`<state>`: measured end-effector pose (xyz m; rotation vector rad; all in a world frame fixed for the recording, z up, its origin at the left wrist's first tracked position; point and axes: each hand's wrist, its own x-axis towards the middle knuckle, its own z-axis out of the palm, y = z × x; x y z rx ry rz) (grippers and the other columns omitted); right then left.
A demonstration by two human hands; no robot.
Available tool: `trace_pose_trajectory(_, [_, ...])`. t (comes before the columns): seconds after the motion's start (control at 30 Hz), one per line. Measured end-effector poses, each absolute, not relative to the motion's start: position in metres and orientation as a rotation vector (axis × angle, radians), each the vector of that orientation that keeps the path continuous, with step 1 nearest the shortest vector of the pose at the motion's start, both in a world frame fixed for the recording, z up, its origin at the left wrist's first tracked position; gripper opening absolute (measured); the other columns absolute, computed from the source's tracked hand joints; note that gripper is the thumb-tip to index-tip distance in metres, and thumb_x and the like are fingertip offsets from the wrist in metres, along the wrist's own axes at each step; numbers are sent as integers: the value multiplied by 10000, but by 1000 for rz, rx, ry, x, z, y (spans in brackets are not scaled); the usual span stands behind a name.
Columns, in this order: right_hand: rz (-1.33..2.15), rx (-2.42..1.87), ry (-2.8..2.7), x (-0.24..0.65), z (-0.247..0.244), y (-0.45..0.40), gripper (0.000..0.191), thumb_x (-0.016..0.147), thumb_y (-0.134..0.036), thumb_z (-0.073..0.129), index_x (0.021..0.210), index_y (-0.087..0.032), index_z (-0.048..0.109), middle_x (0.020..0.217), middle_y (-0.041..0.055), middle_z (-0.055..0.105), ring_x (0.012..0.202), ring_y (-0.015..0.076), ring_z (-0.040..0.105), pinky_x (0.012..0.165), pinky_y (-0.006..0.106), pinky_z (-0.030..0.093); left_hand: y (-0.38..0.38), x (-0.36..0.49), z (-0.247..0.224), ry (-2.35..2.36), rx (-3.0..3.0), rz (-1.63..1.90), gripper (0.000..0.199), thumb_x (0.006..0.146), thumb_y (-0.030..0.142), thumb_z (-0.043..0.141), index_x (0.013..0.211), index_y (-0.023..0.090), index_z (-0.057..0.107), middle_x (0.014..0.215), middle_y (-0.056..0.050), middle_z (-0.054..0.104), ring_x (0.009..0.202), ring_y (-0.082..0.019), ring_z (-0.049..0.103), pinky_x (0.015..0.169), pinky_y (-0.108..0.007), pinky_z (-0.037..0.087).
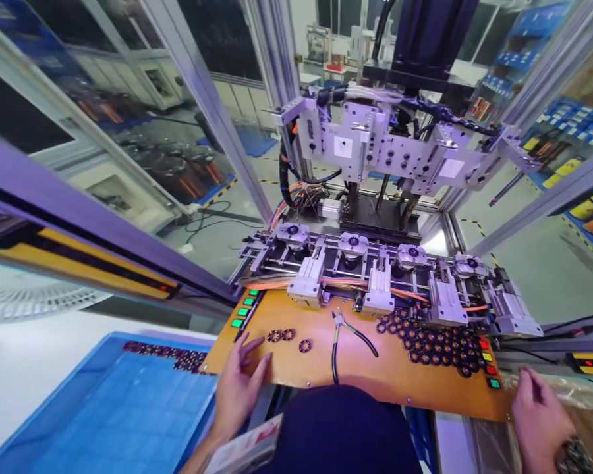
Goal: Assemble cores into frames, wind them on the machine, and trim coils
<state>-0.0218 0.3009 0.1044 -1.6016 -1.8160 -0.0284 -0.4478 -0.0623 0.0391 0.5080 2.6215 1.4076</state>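
My left hand (240, 382) rests at the left front edge of the orange board (286, 368), fingers apart and nothing between them. Just beyond its fingertips lie a few small dark rings with copper-coloured centres (305, 345). Pliers (340, 322) with open handles lie in the middle of the board. A cluster of similar rings (435, 345) covers the board's right part. My right hand (538, 408) is past the board's right end, beside clear plastic wrapping, its fingers curled; whether it holds anything is hidden.
A machine with four metal stations (353, 245) stands behind the board, under a raised plate head (375, 148). Green buttons (244, 311) line the left end, coloured buttons (491, 369) the right. A blue tray (128, 401) with rings is at left. Metal frame posts flank the area.
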Motion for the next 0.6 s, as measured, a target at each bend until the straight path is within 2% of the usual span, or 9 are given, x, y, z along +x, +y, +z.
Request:
trace_pose_trajectory(0.07, [-17, -1726, -1781, -11, 88, 294, 534, 863, -495, 461, 1075, -87, 734, 919, 190, 746, 856, 360, 707, 789, 446, 547, -60, -450, 39, 2667, 624, 1341, 657, 820, 498, 596, 1374, 186, 427, 1152, -144, 709, 995, -284, 680, 845, -461, 556])
trace_pose_trajectory(0.17, [30, -1831, -1808, -4, 81, 295, 542, 837, -481, 457, 1161, -127, 708, 1095, 157, 731, 990, 331, 694, 885, 400, 528, -58, -453, 38, 2682, 696, 1313, 609, 825, 511, 589, 1322, 175, 487, 1118, -139, 717, 1016, -295, 672, 832, -458, 553])
trace_pose_trajectory(0.23, [83, -1914, -1840, 1, 79, 301, 544, 819, -492, 469, 1167, -150, 710, 1126, 145, 725, 1009, 334, 687, 888, 400, 524, -57, -453, 37, 2678, 694, 1326, 588, 817, 511, 604, 1297, 183, 515, 1110, -126, 714, 1030, -296, 661, 867, -467, 539])
trace_pose_trajectory(0.37, [246, -2098, -1904, 6, 67, 312, 564, 768, -578, 502, 1023, -151, 768, 947, 173, 758, 846, 379, 704, 721, 436, 549, -53, -452, 36, 2685, 692, 1358, 559, 809, 477, 633, 1277, 187, 537, 1046, -97, 707, 1025, -289, 644, 965, -496, 492])
trace_pose_trajectory(0.5, [333, -2135, -1910, 3, 59, 310, 610, 757, -633, 479, 1038, -170, 760, 986, 159, 756, 863, 365, 703, 734, 425, 560, -45, -452, 41, 2694, 679, 1390, 546, 811, 430, 646, 1279, 174, 531, 1081, -106, 700, 1060, -292, 630, 1009, -507, 461])
trace_pose_trajectory(0.6, [333, -2144, -1879, 5, 63, 315, 575, 693, -701, 509, 876, -223, 770, 826, 131, 758, 709, 372, 689, 650, 470, 561, -37, -453, 47, 2678, 672, 1412, 540, 818, 400, 647, 1288, 166, 524, 1103, -108, 704, 1099, -293, 619, 1026, -502, 450])
